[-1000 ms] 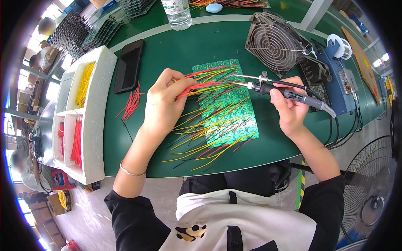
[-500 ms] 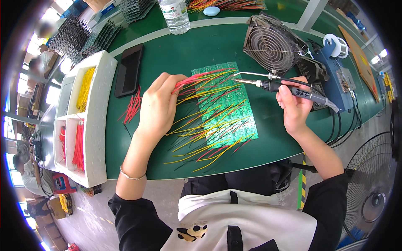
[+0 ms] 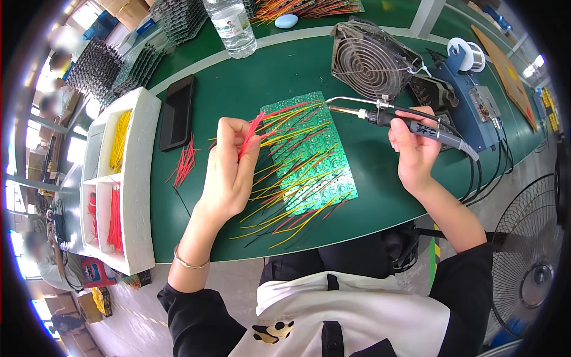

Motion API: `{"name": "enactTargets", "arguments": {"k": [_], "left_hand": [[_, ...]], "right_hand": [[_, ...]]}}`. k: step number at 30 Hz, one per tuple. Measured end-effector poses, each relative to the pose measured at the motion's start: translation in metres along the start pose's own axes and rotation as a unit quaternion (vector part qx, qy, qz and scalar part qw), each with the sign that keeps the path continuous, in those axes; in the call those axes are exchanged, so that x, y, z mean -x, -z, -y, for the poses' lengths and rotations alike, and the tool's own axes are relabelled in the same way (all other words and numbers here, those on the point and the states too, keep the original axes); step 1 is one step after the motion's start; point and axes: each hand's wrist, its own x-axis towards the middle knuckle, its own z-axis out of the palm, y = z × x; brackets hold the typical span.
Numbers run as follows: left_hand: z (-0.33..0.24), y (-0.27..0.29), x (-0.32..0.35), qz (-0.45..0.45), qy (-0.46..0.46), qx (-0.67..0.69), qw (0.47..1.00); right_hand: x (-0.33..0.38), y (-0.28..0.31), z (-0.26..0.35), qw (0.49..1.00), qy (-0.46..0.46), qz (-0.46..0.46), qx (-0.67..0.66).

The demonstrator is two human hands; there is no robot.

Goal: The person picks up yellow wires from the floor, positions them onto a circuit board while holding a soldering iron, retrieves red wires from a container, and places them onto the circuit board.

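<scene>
Soldering, seemingly: left hand (image 3: 226, 174) pinches thin red wires (image 3: 254, 132); right hand (image 3: 414, 156), at three o'clock, grips black-grey soldering iron (image 3: 382, 118); aligning probably needed next.

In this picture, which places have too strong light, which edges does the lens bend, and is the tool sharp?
Head view: windows at left washed out to white; printed circuit board panel paler toward its near end, probably glare; front edge of the green tabletop visibly bowed; soldering iron reasonably sharp.
</scene>
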Motion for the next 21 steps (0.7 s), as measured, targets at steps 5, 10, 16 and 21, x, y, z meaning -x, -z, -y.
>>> {"name": "enactTargets", "arguments": {"k": [5,10,16,21], "left_hand": [[-0.001,0.001,-0.003,0.015,0.075,0.046,0.996],[0.001,-0.003,-0.004,0.021,0.112,0.174,0.978],[-0.002,-0.012,-0.011,-0.025,0.025,-0.036,0.999],[0.002,-0.018,-0.015,-0.019,0.012,-0.095,0.995]], "right_hand": [[0.0,-0.001,0.001,1.0,0.003,0.01,-0.008],[0.001,0.001,0.0,0.999,-0.017,0.017,-0.047],[0.002,0.003,0.0,0.999,-0.033,0.027,-0.028],[0.002,0.003,0.0,0.998,-0.049,0.032,-0.027]]}}
